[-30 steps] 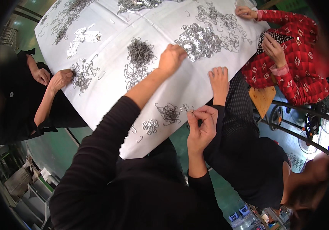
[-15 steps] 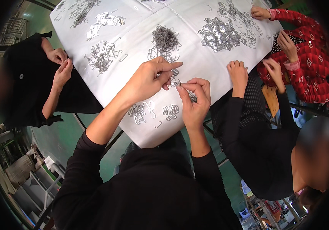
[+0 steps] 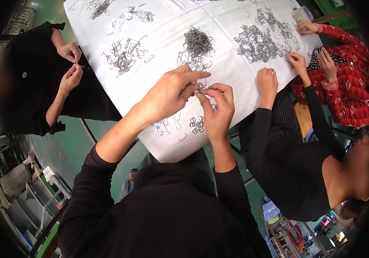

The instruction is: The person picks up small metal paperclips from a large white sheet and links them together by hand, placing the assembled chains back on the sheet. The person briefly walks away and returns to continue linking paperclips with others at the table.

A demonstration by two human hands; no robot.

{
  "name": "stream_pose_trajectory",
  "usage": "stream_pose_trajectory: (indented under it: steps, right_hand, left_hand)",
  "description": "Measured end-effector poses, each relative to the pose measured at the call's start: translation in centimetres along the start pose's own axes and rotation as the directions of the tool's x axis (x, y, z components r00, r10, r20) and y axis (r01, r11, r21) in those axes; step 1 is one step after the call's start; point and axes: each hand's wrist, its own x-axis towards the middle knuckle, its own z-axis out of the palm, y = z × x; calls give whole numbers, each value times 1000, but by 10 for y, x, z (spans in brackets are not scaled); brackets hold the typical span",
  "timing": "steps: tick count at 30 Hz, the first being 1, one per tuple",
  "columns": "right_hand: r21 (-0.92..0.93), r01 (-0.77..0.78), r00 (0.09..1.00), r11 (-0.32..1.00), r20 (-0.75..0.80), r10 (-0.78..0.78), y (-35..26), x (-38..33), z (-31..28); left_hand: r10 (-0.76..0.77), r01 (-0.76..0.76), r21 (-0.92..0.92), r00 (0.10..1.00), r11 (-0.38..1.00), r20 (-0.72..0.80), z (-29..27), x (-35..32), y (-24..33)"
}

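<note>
Nearest the camera, black sleeves are seen rising from the lower edge, pushed back on both forearms. The left hand (image 3: pixel 167 96) and the right hand (image 3: pixel 217 112) are brought together above the near edge of the white-covered table (image 3: pixel 231 64). A small metal clip (image 3: pixel 199 89) is pinched between the fingertips of both hands, the left thumb and forefinger closed on it from the left, the right fingers curled on it from the right. Just beneath the hands, two small clusters of wire clips (image 3: pixel 197 124) are laid on the cloth near the table corner. Farther out, a dark tangled heap of clips (image 3: pixel 197 43) is spread at mid-table, with a paler heap (image 3: pixel 255 43) to its right and a looser one (image 3: pixel 122 56) to its left. At the table's sides, other people's hands are seen: a person in black at the left, a person in black and one in a red sleeve (image 3: pixel 348 86) at the right.
</note>
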Motion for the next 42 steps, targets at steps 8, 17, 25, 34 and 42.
stream_pose_trajectory:
  steps: [8,17,25,34,42]
  right_hand:
    - [-331,-373,873,867,191,449,98,14,25]
    - [-151,-356,891,922,242,384,53,29,15]
    - [634,-454,874,626,181,450,-57,29,-36]
    - [617,-268,912,739,-85,402,-42,25,-43]
    - [488,-110,916,866,-288,278,-13,26,-70]
  left_hand:
    - [-193,189,-51,978,981,-77,-8,-7,-5]
    - [-248,213,-171,945,962,-216,-2,-21,0]
    - [-189,126,-260,953,957,-235,8,-18,23]
    - [-84,24,-264,972,964,-219,30,3,25]
    - [149,-105,170,951,980,-272,89,150,-96]
